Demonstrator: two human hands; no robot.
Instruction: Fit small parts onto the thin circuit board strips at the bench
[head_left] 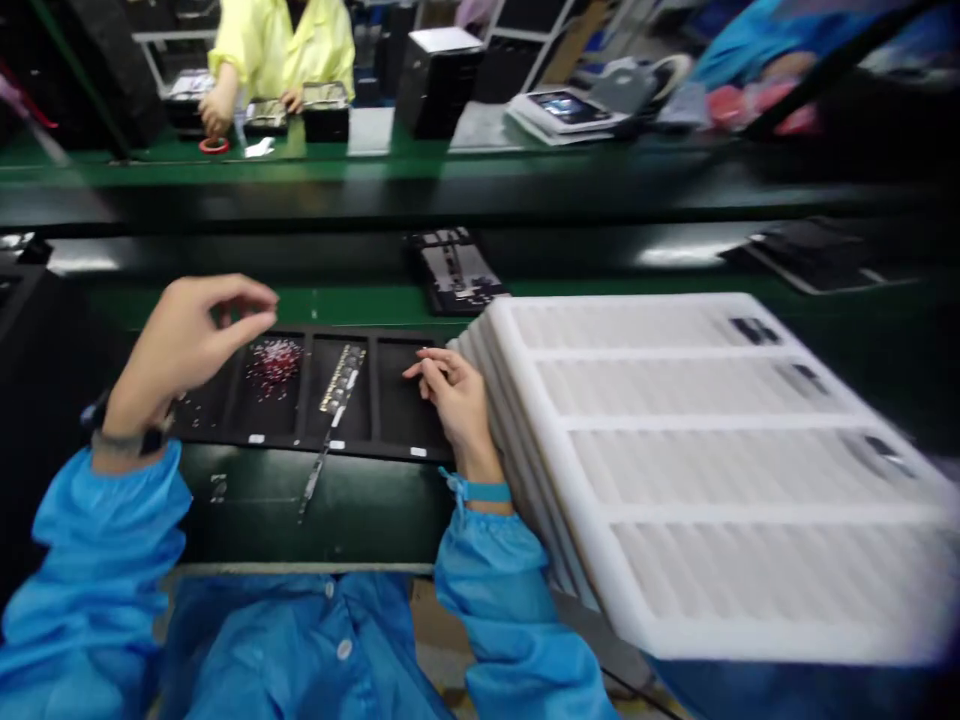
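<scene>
My left hand [199,330] is raised over the left end of a black compartment tray [300,440], thumb and forefinger pinched; whatever is between them is too small to make out. My right hand [459,395] hovers at the tray's right compartment beside the white tray stack, its fingertips pinched, with a tiny pale speck near them that I cannot name. One compartment contains a pile of tiny red and silver parts [274,366]. In another lies a strip of small metal parts [345,378]. A slim metal tool, seemingly tweezers [315,478], leans across the tray's front edge.
A tall stack of white slotted trays [660,440] stands right, with a few dark pieces in its top slots. Behind lies a black tray with small parts [457,270]. Across the green bench, a person in yellow [281,50] works; a blue sleeve [757,45] shows far right.
</scene>
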